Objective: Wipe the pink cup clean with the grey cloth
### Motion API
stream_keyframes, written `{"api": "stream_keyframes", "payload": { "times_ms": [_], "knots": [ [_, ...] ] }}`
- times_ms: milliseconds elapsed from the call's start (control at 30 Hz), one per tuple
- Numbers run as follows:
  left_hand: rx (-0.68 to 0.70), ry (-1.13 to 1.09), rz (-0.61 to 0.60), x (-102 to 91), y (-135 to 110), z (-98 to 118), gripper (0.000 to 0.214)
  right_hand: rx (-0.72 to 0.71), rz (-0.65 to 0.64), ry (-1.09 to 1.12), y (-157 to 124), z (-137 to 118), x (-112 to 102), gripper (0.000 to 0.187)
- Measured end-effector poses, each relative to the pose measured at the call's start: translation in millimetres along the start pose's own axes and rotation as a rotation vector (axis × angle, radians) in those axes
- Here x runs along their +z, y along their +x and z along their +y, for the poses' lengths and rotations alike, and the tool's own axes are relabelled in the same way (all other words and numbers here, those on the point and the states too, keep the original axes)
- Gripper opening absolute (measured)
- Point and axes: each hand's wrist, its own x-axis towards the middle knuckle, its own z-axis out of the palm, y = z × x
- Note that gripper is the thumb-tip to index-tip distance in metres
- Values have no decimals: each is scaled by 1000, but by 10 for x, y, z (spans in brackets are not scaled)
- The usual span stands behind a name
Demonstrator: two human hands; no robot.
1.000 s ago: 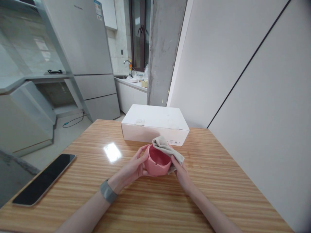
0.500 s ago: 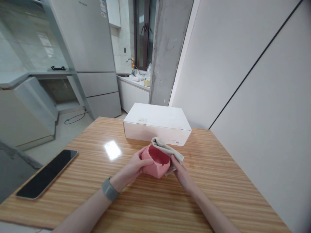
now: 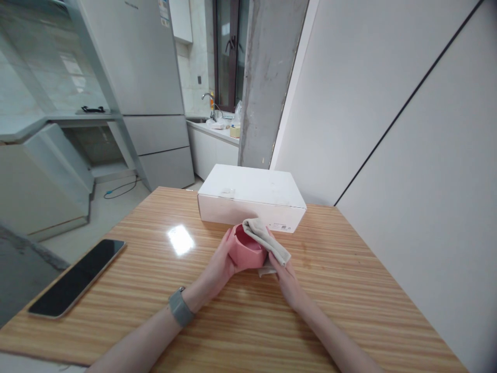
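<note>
Pink bowl (image 3: 246, 259) is grasped in L hand (image 3: 222, 265), midway btwn L & R edges of table (image 3: 357, 290); folded cloth (image 3: 267, 241) is clasped over its rim by R hand (image 3: 285, 277). For even contact, cloth best pressed flat, bowl turned slowly.

My left hand (image 3: 222, 267) and my right hand (image 3: 286, 278) make two. I count one pink bowl (image 3: 247, 259), one cloth (image 3: 268, 241), one white box (image 3: 252, 185), one dark-screened phone (image 3: 77, 280), one grey wristband (image 3: 180, 308) and one table (image 3: 337, 274). Beyond these I see one fridge (image 3: 135, 62), one faucet (image 3: 213, 107), one grey pillar (image 3: 266, 77) and one cable (image 3: 109, 193).
</note>
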Motion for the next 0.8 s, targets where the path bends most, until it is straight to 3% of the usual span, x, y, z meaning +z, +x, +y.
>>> {"api": "stream_keyframes", "payload": {
  "times_ms": [67,300,500,800],
  "knots": [
    [-54,-52,-52,7,1,18,55,34,46,16,20,54,-53,43],
    [-6,-43,-77,-35,-27,66,52,13,107,-10,23,111,-120,50],
    [-65,27,-218,-142,-35,58,53,33,148,36,3,124,-142,49],
    [-135,67,-209,-133,-74,31,67,51,132,58,12,214,-210,47]
  ]
}}
